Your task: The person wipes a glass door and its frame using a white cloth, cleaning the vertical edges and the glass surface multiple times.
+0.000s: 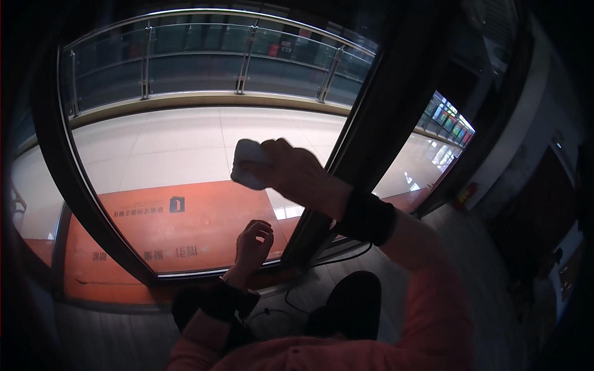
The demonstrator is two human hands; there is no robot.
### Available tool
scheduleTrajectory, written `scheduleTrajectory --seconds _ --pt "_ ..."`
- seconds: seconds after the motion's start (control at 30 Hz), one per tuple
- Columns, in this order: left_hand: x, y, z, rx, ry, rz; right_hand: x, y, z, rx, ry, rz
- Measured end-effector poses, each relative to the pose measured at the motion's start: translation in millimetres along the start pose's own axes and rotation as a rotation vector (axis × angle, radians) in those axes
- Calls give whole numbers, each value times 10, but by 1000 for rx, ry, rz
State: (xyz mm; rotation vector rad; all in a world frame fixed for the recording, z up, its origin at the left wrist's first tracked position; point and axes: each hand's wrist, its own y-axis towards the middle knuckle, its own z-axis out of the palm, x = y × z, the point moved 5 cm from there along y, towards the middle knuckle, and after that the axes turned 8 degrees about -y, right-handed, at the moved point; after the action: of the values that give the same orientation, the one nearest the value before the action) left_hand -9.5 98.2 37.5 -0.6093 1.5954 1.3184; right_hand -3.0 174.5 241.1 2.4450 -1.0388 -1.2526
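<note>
A pale folded cloth (252, 162) is gripped in my right hand (297, 174), which is raised in front of a glass door panel (185, 153) with a dark frame. Whether the cloth touches the glass cannot be told. Lower and further left, my left hand (254, 243) is held up with curled fingers and nothing visible in it. Both wrists wear black bands, and a dark device sits at the left wrist.
Beyond the glass lie pale floor tiles (153, 162), an orange floor mat (185, 232) with writing, and a glass railing (199, 74) with metal posts. Near my legs, a black cable (343, 260) runs along the floor. At the right is a red object (465, 195) by the wall.
</note>
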Motion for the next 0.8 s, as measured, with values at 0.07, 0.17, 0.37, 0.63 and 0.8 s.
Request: scheduleTrajectory --seconds 0.07,0.17,0.37,0.63,0.8 --pt "-10 -25 -54 -22 -7 6 -351 109 -299 -195 -112 96" --pt "12 -3 -20 -14 -28 19 -1182 141 -881 -547 -173 418" --pt "45 13 7 5 -4 10 -574 -32 -381 -325 -33 434" --pt "24 -12 -41 128 -145 -94 518 -877 382 17 559 708" --pt "-183 -174 152 375 -40 -267 1144 -1490 884 99 712 1081"
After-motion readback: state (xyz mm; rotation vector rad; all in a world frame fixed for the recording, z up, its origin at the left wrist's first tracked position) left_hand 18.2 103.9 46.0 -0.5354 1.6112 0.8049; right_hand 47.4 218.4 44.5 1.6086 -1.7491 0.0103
